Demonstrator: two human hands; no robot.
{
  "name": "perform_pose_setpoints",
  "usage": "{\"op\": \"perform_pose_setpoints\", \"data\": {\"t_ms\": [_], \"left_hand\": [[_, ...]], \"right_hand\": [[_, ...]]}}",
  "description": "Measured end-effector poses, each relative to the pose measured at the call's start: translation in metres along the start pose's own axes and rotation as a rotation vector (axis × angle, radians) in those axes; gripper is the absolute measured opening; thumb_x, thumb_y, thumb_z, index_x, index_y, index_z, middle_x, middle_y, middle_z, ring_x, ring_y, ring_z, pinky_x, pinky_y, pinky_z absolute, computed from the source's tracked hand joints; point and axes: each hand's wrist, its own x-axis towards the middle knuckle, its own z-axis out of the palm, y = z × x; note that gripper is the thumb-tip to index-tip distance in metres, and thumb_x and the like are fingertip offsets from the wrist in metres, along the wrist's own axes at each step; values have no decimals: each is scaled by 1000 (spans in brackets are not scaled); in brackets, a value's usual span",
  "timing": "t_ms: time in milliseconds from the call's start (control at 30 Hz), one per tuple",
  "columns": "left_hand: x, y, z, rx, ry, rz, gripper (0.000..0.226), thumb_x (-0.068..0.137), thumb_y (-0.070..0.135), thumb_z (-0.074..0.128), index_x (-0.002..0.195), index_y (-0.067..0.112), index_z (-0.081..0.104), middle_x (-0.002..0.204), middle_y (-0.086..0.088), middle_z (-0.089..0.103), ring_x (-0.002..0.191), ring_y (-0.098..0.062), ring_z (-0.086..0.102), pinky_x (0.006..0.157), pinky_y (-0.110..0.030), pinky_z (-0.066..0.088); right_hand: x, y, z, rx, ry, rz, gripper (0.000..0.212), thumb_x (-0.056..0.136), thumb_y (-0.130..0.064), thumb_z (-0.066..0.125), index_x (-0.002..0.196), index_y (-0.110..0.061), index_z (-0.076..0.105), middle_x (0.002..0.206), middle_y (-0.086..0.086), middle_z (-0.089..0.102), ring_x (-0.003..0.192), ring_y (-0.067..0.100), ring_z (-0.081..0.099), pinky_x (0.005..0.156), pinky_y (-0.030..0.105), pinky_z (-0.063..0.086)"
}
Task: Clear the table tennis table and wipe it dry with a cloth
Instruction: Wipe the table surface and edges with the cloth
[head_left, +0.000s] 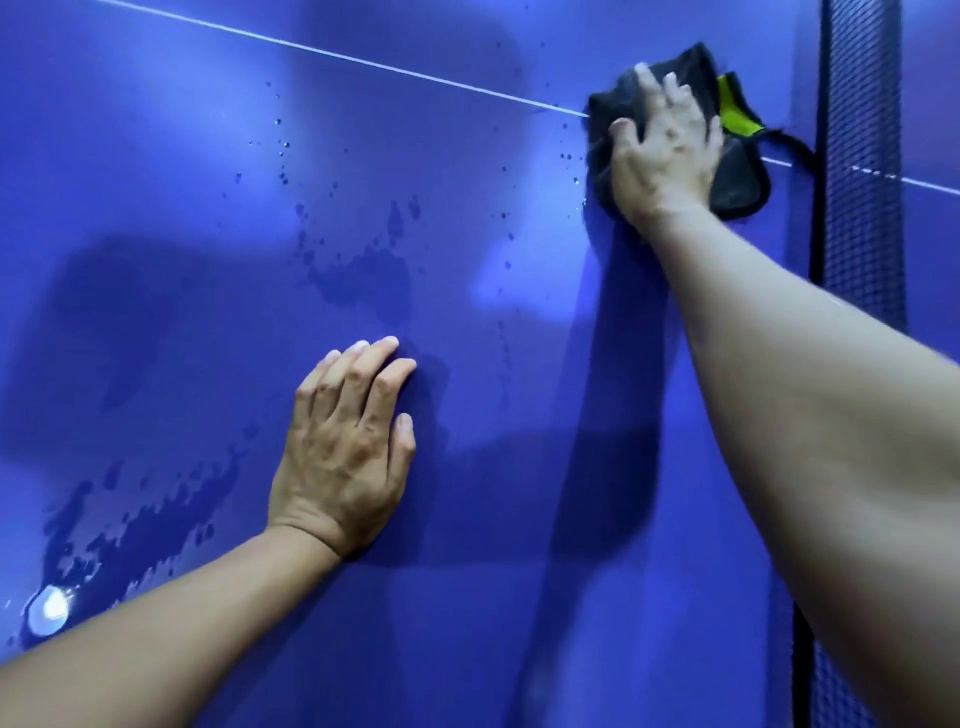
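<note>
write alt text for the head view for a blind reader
A person's right hand presses a dark cloth onto a blue table tennis table, close to the net. The left hand rests flat on the table; water puddles and droplets lie across the surface.

We log: cloth (743, 182), middle hidden under right hand (670, 156); net (862, 156), cut off by top and bottom edges.

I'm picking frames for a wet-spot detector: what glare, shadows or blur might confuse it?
Head view: a round lamp glare on the puddle at lower left; soft dark shadows on the table tennis table beside the left hand and below the right hand on the cloth resemble wet patches.
</note>
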Motion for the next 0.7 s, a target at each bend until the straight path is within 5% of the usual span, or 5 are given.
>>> {"op": "perform_pose_setpoints", "data": {"t_ms": [133,700], "left_hand": [[0,0,-1,-9,0,1,45,96,25,38,135,8,53,148,-9,48,138,-34,40,121,-48,24],[-7,-9,-4,-155,-1,16,39,97,31,35,125,13,56,138,-7,54,130,-32,46,113,-39,25]], "right_hand": [[-63,-17,11,7,-36,-119,59,100,-42,35,158,-40,28,168,-2,22,155,12,14,127,43,-1],[-399,-48,20,51,81,-37,59,98,-40,39,156,-36,35,165,0,31,154,14,21,127,45,4]]}}
